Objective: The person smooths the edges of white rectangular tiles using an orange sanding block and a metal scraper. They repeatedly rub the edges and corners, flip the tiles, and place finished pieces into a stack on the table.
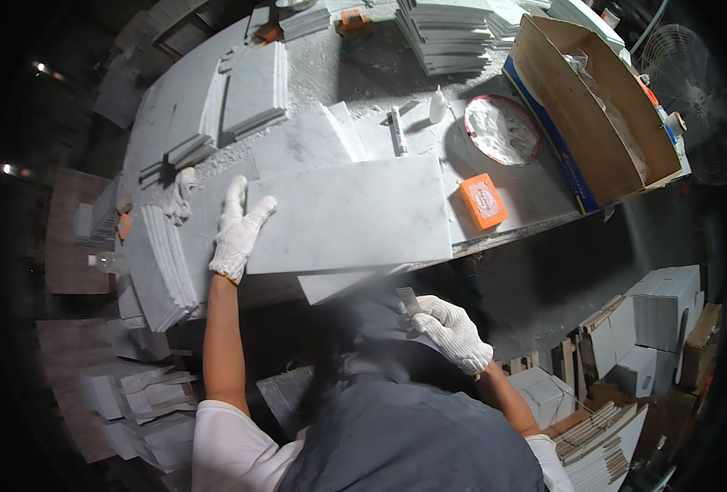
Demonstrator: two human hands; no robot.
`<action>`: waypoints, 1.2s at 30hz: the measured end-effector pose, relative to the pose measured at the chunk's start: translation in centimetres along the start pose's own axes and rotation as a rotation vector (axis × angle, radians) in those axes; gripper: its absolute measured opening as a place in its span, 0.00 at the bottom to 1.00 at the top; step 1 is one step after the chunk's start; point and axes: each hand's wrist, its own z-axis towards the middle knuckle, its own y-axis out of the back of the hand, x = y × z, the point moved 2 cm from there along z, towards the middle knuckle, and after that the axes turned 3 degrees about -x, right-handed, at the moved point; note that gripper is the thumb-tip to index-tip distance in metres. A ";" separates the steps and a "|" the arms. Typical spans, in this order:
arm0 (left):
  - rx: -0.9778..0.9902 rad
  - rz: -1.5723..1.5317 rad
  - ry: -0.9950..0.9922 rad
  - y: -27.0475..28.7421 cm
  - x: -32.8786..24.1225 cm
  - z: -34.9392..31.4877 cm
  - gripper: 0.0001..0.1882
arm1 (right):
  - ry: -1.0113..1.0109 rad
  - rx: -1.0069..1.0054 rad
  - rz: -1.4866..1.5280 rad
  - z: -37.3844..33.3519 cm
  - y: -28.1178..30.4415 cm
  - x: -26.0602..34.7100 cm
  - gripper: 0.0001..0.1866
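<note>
A large white-grey marble tile (351, 217) lies flat at the near edge of the work table, on top of other slabs. At its left edge is my left hand (239, 234) in a white knit glove, fingers spread, the thumb resting over the tile. My right hand (455, 334), gloved too, is closed in front of the table's edge. It pinches a small flat rectangular greyish strip (408, 301) with fine ridges, apart from the tile. Right of the tile sits an orange block (483, 202) with a pale label.
Beyond the tile are a marker pen (398, 131), a small white bottle (438, 107) and a red-rimmed bowl of white powder (503, 129). An open cardboard box (585, 107) stands at right. Tile stacks (445, 37) stand behind, leaning tiles (160, 262) at left, a fan (687, 94) far right.
</note>
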 end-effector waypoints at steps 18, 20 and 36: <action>0.251 -0.526 0.557 4.6 -1.1 -18.8 0.24 | 0.091 0.132 -0.159 1.8 -2.7 3.2 0.19; 0.295 -0.588 0.656 3.8 -0.6 -21.0 0.20 | 0.084 -0.008 -0.226 1.6 -3.0 3.2 0.16; 1.029 -0.471 0.452 2.0 1.7 -23.3 0.42 | 0.242 -0.172 0.138 2.8 -2.7 3.2 0.09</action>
